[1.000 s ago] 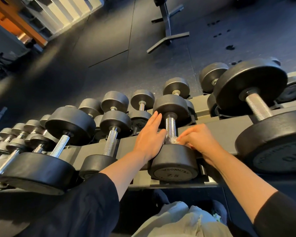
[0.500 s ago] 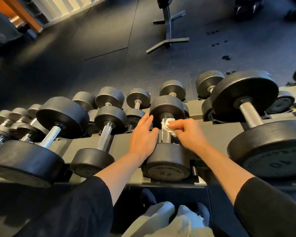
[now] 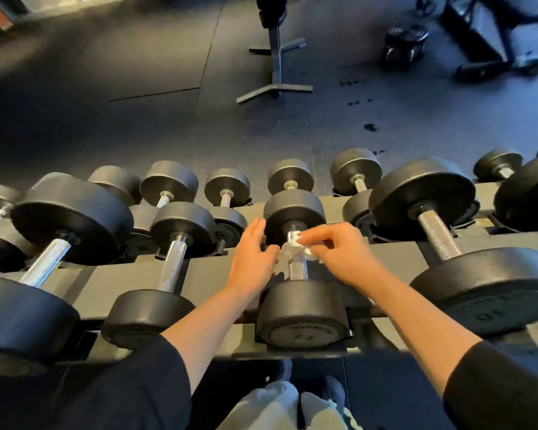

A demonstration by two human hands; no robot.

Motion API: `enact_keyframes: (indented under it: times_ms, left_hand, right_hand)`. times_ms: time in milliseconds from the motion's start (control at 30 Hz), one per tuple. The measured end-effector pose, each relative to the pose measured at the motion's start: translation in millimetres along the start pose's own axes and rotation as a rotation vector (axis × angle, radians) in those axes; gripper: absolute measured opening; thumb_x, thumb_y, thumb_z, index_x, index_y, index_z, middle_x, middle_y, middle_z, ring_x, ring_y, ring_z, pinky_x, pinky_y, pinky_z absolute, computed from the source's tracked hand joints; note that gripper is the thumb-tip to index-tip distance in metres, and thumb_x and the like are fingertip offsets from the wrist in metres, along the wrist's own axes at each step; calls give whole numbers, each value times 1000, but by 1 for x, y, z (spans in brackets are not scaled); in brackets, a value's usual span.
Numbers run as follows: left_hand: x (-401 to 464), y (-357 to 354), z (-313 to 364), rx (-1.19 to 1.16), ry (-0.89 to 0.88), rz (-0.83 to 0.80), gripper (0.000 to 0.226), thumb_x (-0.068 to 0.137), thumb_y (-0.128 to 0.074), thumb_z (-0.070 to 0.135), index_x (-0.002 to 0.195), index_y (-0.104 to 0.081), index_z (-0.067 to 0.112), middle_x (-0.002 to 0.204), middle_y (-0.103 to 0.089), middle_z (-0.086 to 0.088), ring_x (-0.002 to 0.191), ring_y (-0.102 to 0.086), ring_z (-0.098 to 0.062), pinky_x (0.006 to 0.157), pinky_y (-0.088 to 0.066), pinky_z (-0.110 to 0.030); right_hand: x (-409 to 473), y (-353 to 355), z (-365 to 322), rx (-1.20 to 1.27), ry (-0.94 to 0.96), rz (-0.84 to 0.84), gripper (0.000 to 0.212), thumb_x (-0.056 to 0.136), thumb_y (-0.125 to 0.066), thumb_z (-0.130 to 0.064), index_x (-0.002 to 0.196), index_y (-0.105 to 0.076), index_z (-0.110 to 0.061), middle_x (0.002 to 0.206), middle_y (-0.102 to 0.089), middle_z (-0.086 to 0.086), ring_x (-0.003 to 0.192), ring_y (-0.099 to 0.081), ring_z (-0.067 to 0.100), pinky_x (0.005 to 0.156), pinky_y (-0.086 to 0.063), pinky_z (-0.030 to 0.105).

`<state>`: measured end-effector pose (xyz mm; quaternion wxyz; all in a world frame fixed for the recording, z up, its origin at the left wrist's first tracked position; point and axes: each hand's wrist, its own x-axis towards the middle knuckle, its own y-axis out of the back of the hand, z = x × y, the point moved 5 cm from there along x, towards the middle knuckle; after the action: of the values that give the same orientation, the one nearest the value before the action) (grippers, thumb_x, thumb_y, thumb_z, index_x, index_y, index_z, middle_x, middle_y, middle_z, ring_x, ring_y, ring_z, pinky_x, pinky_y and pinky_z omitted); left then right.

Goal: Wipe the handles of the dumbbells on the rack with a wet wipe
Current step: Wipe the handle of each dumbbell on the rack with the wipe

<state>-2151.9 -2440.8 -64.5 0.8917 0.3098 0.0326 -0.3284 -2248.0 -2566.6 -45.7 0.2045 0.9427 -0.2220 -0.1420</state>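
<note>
Left hand (image 3: 251, 261): lower centre of frame, fingers straight and relaxed, laid against the left side of the 7.5 dumbbell (image 3: 302, 311), grasping nothing.
Wet wipe (image 3: 295, 248): bunched white on the knurled handle (image 3: 298, 268), centre of frame, near the far head.
Right hand (image 3: 339, 254): right of centre, fingertips pinching the wipe.
Risk: wipe likely to snag and tear on knurling; thin pinch may slip, leaving the handle's underside unwiped.

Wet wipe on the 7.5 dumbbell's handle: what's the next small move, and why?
Probably draw the wet wipe down the handle toward the near head. The right hand pinches it at the handle's far end, bare knurled metal shows below it, and the left hand rests open beside the 7.5 dumbbell.
</note>
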Motion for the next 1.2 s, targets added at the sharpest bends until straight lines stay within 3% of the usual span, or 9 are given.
enact_keyframes:
  times_ms: [167,267,433,567,733,867,933,1067,1200]
  left_hand:
    - [14,2,1,101,-111,-63,69,91,-54,4,150,-24,22,158,-20,3,134,-40,-29,107,-39,-48]
    - [19,2,7,113,-163,-45,67,92,-54,4,150,-26,21,157,-23,3,143,-23,-16,116,-22,-36]
    - [31,-3,29,119,-307,-27,62,92,-53,5,147,-32,22,154,-29,6,142,-25,-11,115,-21,-30]
    - [47,-20,56,104,-430,-102,58,91,-51,4,145,-36,22,152,-33,6,140,-28,-10,109,-20,-20]
    - [58,-64,83,142,-576,-327,58,91,-51,9,146,-36,22,151,-36,3,138,-34,-15,110,-26,-26]
    - [64,-97,83,187,-642,-527,66,93,-50,12,151,-22,26,157,-22,6,140,-31,-18,112,-28,-31]
    - [65,-107,83,198,-685,-584,70,94,-49,12,152,-13,26,159,-12,7,141,-28,-18,112,-29,-32]
    - [70,-116,81,209,-698,-616,80,92,-51,9,152,-3,30,160,-3,10,129,-45,-29,100,-43,-40]
    - [72,-119,76,176,-689,-630,85,91,-52,5,152,1,30,157,-20,3,126,-48,-27,94,-45,-37]
  right_hand:
    - [17,-16,4,-356,4,21,30,89,-61,-12,118,-65,-16,124,-62,2,114,-56,17,96,-39,22]
    - [11,-18,4,-342,-4,17,23,87,-63,-10,109,-70,-15,113,-67,0,103,-60,11,90,-41,17]
    - [4,-1,3,-343,-57,-49,19,85,-64,-7,99,-73,-17,104,-69,-2,92,-59,7,86,-46,17]
    - [7,31,2,-386,-103,172,25,86,-61,-3,104,-72,-16,107,-69,-1,92,-56,4,74,-39,6]
    - [-3,87,9,-467,-245,361,35,85,-60,-3,115,-66,-20,113,-66,-2,106,-57,13,91,-44,24]
    - [-10,131,11,-591,-309,484,44,81,-59,1,119,-64,-20,116,-65,0,112,-56,17,97,-43,31]
    - [-10,147,13,-696,-363,463,46,80,-54,4,117,-65,-21,119,-64,2,115,-55,20,99,-44,34]
    - [-7,154,21,-819,-437,355,50,78,-51,7,118,-65,-18,122,-63,4,117,-54,21,96,-43,32]
    - [9,137,27,-909,-478,185,50,79,-57,5,125,-60,-17,125,-60,4,117,-49,23,95,-42,32]
